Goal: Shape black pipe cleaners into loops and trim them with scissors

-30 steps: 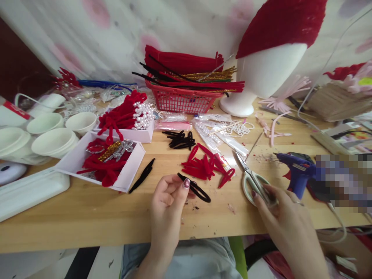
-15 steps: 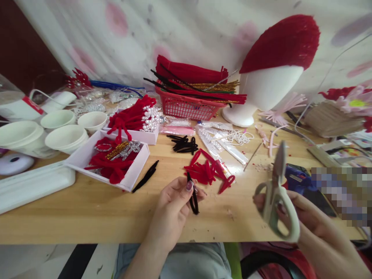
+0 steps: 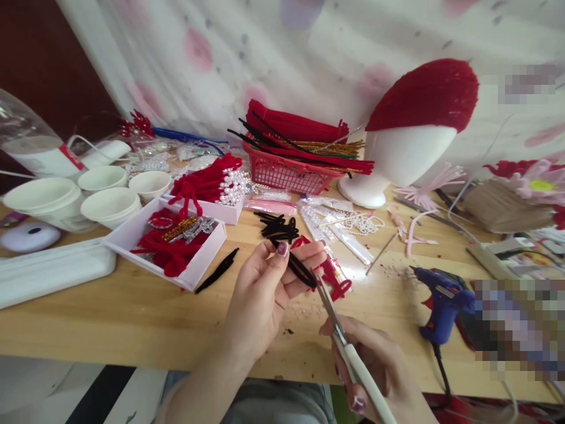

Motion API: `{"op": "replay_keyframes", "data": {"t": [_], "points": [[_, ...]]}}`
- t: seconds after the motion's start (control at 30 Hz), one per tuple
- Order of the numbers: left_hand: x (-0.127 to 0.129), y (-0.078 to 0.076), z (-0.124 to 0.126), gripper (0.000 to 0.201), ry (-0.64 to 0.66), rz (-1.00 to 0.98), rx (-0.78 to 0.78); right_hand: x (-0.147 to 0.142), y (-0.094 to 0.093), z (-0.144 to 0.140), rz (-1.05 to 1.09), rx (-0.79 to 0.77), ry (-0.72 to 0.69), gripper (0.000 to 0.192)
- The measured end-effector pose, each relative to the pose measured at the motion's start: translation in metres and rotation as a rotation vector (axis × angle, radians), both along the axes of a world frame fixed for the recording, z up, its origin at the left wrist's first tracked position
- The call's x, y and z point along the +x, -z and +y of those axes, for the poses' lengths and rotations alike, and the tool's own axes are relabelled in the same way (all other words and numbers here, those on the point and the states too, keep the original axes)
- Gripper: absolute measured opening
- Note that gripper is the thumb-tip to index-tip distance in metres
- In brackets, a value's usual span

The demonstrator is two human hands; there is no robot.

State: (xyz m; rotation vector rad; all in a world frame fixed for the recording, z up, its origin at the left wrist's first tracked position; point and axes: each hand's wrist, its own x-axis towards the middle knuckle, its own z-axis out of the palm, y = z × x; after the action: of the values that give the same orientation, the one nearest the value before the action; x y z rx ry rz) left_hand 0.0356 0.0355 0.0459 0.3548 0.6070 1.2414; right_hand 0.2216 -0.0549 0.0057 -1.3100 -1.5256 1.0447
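Observation:
My left hand pinches a folded black pipe cleaner loop between thumb and fingers, above the wooden table. My right hand grips white-handled scissors, whose blades point up and left, with the tips touching the loop's lower end. Red folded pipe cleaner pieces lie just behind the loop, partly hidden by my fingers. A small pile of black loops lies further back, and one black piece rests to the left.
A white box of red and glitter pieces, white bowls and a white tray sit left. A red basket of pipe cleaners and a foam head with red cap stand behind. A blue glue gun lies right.
My right hand lifted the scissors off the table, swung them left and brought the blades to the black loop. My left hand raised the loop slightly. The camera view tilted upward.

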Motion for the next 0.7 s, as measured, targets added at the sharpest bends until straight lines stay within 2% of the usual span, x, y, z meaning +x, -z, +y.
{"op": "replay_keyframes", "data": {"t": [0.17,0.3,0.5,0.7], "points": [[0.011,-0.002,0.002,0.014,-0.04,-0.005,-0.001,0.005,0.008,-0.003,-0.017,0.045,0.104,0.049],[0.017,-0.001,0.001,0.014,-0.05,-0.011,0.002,0.014,0.011,-0.004,-0.08,0.062,0.128,0.044],[0.019,0.0,-0.001,0.015,-0.043,-0.004,0.019,0.029,0.015,-0.002,-0.121,0.125,0.0,0.045],[0.02,-0.001,-0.001,0.013,-0.039,0.005,0.021,0.027,0.013,0.0,-0.169,0.143,0.032,0.041]]}}
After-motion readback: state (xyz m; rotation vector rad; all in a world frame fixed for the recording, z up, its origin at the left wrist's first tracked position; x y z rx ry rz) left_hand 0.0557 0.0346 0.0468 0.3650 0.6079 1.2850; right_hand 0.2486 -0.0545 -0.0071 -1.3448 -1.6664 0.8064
